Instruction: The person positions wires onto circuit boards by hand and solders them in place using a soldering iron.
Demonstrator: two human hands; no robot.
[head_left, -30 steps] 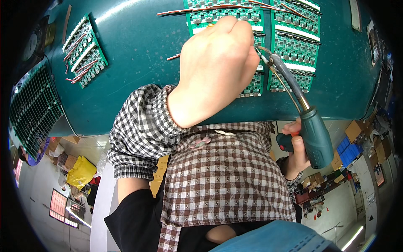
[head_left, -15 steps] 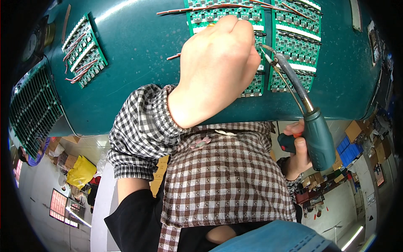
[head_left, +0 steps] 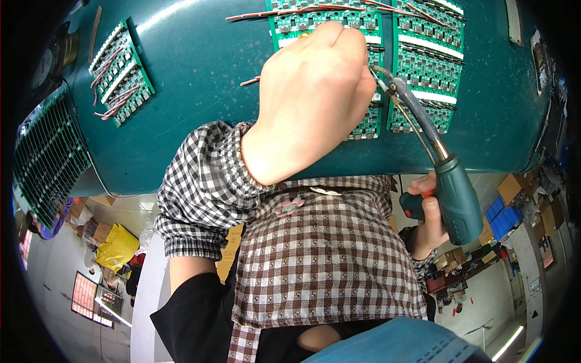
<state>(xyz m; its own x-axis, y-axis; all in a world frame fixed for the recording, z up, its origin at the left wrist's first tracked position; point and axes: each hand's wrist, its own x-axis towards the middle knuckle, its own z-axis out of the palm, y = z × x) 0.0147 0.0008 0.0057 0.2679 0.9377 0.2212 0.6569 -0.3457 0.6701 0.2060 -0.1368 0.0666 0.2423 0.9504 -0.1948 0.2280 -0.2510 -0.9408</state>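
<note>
My left hand [head_left: 315, 100] is closed in a fist, knuckles up, over the middle circuit board panel [head_left: 357, 39]. Its fingertips and anything in them are hidden. A red and white wire [head_left: 250, 81] pokes out from beneath it on the left. My right hand [head_left: 431, 215] grips a green-handled soldering gun [head_left: 458, 202] with a red trigger. The iron's bent metal tube and thin feed guide run up to the tip, which meets the board panel's right part, close beside my left fingers. More wires [head_left: 302, 10] lie across the top of this panel.
To the right lies a second green board panel [head_left: 426, 72], with wires on top. A smaller panel [head_left: 123, 75] with wires sits at the left. Several boards stand in a rack [head_left: 51, 157] at the far left. The green work mat [head_left: 200, 78] curves away at its edges.
The soldering gun has shifted slightly left, its tip moving closer to my left fingers. My left hand stays in place.
</note>
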